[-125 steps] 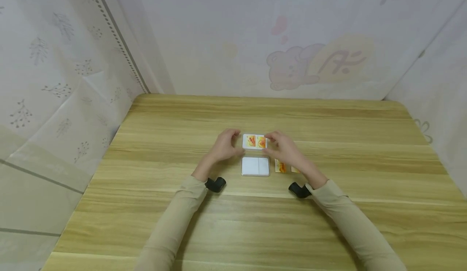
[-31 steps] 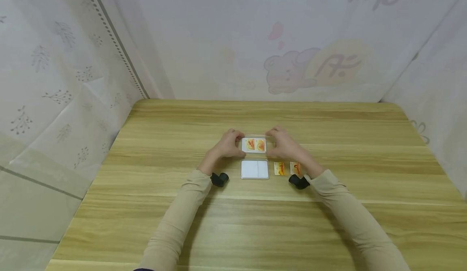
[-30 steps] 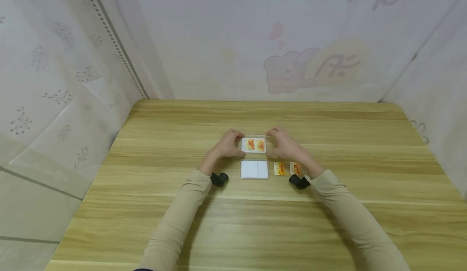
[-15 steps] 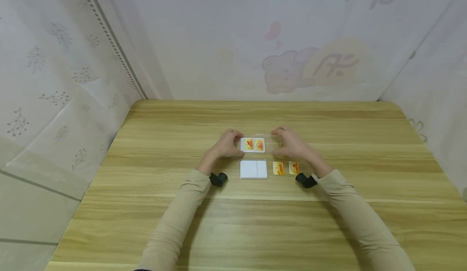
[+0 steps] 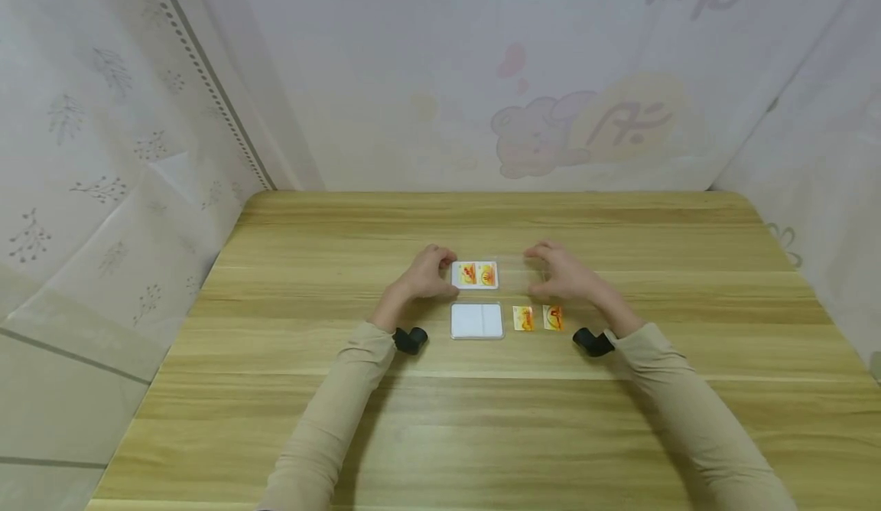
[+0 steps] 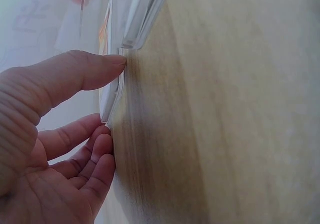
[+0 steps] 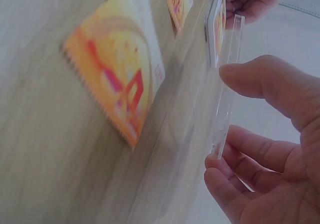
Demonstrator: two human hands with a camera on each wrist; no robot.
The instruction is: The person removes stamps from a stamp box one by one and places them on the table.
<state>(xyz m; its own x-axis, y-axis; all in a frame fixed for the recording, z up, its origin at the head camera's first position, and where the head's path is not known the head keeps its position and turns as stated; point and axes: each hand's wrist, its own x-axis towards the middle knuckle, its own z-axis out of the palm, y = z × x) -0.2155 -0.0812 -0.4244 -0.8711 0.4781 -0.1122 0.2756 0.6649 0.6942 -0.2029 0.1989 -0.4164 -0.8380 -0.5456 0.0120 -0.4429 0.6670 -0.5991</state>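
The white stamp case (image 5: 456, 275) is lying face up on the wood-grain table (image 5: 413, 434), near the table's middle, and is bearing two orange-yellow stamps (image 5: 486, 275) side by side. The left hand (image 5: 423, 275) is gripping its left end, thumb on the near edge and fingers on the far edge. The clear cover (image 7: 227, 108) is extending between the case and the right hand (image 5: 567, 275), which is pinching it between thumb and fingers; whether cover and case are touching cannot be told. A second case (image 5: 477, 320) with a white insert is lying just nearer the person. To its right, a first loose stamp (image 5: 523, 318) and a second loose stamp (image 5: 553, 317) are lying in a row. Behind the table, a printed cloth (image 5: 385, 98) is hanging.
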